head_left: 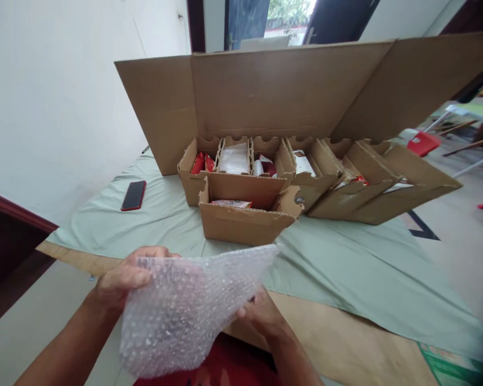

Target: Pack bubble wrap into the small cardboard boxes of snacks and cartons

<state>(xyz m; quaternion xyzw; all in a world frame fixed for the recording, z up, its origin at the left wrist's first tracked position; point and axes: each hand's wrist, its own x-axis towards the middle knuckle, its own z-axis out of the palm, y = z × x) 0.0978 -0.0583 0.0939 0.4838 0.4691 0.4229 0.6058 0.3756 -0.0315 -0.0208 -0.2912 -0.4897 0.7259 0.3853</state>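
A sheet of clear bubble wrap (pixel 193 305) hangs between my two hands, just above the near edge of the table. My left hand (pixel 129 276) pinches its upper left part, thumb in front and fingers behind. On the right side, my right hand (pixel 260 313) grips the lower edge, its fingers partly hidden behind the sheet. Beyond the bubble wrap stands a small open cardboard box (pixel 241 225) with an orange-and-white packet (pixel 231 203) inside.
Behind it is a row of cardboard bins (pixel 233 140) holding red packets (pixel 199 163), more bubble wrap and white items. A tall cardboard panel (pixel 265 96) rises behind the bins. A phone (pixel 134 195) lies on the pale green cloth (pixel 156 222) at the left.
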